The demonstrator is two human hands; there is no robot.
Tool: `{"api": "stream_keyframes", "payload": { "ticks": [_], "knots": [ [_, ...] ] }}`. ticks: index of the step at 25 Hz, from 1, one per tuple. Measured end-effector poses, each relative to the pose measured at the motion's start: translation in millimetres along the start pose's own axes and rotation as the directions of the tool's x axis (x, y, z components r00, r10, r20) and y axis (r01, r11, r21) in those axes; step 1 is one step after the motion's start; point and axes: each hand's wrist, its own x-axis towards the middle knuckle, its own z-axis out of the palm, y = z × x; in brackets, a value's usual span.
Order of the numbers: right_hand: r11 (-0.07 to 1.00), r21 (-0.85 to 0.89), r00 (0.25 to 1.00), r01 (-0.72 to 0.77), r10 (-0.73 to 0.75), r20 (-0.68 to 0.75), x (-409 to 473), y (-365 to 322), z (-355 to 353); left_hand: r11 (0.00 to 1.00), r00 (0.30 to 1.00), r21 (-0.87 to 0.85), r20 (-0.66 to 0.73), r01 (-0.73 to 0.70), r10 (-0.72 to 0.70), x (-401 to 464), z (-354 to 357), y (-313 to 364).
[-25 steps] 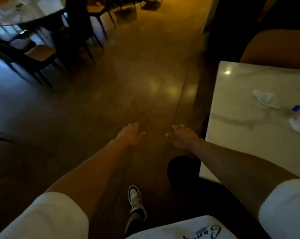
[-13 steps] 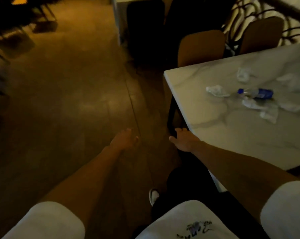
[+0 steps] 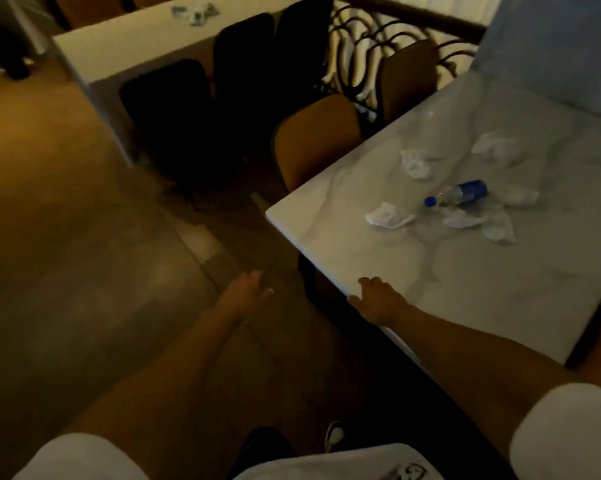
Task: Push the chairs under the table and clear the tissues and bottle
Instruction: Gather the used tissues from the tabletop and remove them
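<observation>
A white marble table (image 3: 465,289) fills the right side. On it lies a clear plastic bottle (image 3: 460,195) with a blue cap and label, on its side, among several crumpled white tissues (image 3: 389,215). Two tan chairs stand at the table's far side, the nearer tan chair (image 3: 314,140) and a farther tan chair (image 3: 408,76). My right hand (image 3: 378,301) hovers at the table's near-left edge, fingers apart, holding nothing. My left hand (image 3: 247,296) is out over the floor left of the table, open and empty.
A second white table (image 3: 133,46) stands at the back left with small items on it and dark chairs (image 3: 174,109) beside it. An ornate dark railing (image 3: 371,36) runs along the back. Brown tiled floor (image 3: 67,254) spreads to the left.
The view has swung right and closer, so the table now fills more of the frame. My right hand has come from over the floor to the table's edge.
</observation>
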Motion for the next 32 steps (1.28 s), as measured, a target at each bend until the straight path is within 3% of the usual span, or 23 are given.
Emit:
{"api": "stream_keyframes", "payload": {
  "ticks": [7, 12, 16, 18, 24, 28, 32],
  "knots": [
    [0.896, 0.193, 0.903, -0.399, 0.421, -0.090, 20.3, 0.2, -27.8, 0.930, 0.921, 0.027, 0.153, -0.366, 0.358, 132.0, -47.2, 37.5],
    [0.796, 0.349, 0.821, -0.495, 0.560, -0.114, 9.1, -19.0, -29.4, 0.850, 0.827, 0.075, 0.292, -0.521, 0.481, 167.2, -55.0, 55.4],
    [0.702, 0.403, 0.753, -0.588, 0.657, -0.046, 2.9, -14.0, -16.6, 0.775, 0.765, 0.141, 0.343, -0.616, 0.545, 192.0, -53.6, 82.4],
    [0.668, 0.422, 0.733, -0.612, 0.680, -0.012, -3.0, -10.3, -13.2, 0.757, 0.754, 0.169, 0.363, -0.631, 0.547, 199.7, -50.3, 93.6],
    [0.570, 0.517, 0.669, -0.639, 0.744, 0.006, -13.2, 43.6, -19.9, 0.591, 0.634, 0.247, 0.425, -0.768, 0.645, 227.4, -28.2, 155.0],
    [0.559, 0.555, 0.648, -0.615, 0.760, -0.047, 3.7, 116.2, -52.4, 0.575, 0.658, 0.318, 0.375, -0.753, 0.653, 260.2, -21.9, 212.1],
    [0.619, 0.581, 0.700, -0.529, 0.705, -0.115, 35.5, 166.2, -88.7, 0.620, 0.714, 0.355, 0.343, -0.700, 0.611, 279.9, -15.5, 264.7]
  ]
}}
